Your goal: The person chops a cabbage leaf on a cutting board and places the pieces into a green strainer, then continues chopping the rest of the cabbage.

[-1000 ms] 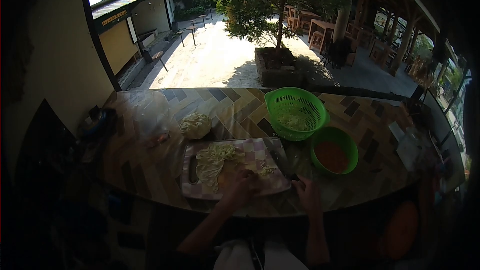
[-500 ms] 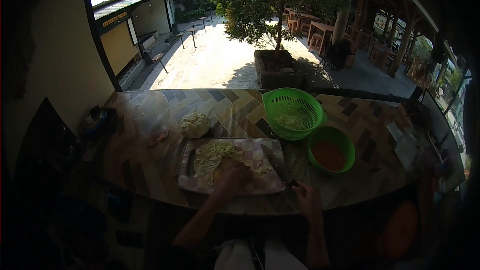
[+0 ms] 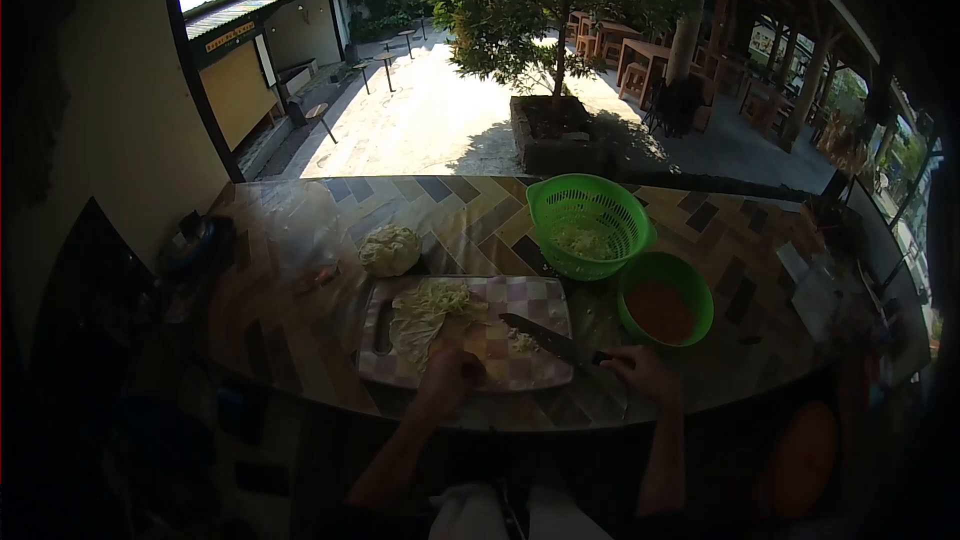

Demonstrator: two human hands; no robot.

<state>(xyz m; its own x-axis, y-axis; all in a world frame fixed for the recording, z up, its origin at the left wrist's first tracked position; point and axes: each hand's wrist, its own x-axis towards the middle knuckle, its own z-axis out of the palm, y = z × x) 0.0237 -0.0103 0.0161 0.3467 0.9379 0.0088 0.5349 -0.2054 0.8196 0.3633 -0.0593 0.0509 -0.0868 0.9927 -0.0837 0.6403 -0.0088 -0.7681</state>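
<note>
A checkered cutting board (image 3: 540,376) lies near the table's front edge. On its left half are pale cabbage leaves (image 3: 415,328) with shredded strips on top. Small chopped bits (image 3: 522,340) lie toward the right side of the board. My left hand (image 3: 452,378) is at the board's front edge by the leaves, its fingers curled together; whatever they may hold is too dark to make out. My right hand (image 3: 645,374) grips the handle of a knife (image 3: 555,340), whose blade points left over the chopped bits.
A cabbage (image 3: 390,251) sits behind the board. To the right stand a green colander (image 3: 541,202) with shreds inside and a green bowl (image 3: 702,312) of orange-red contents. A clear plastic bag (image 3: 305,230) is at the left, and light flat items (image 3: 815,295) lie far right.
My left hand has drawn back toward me and slightly left. My right hand has moved right, and the knife has swung from steeply angled to flatter across the board.
</note>
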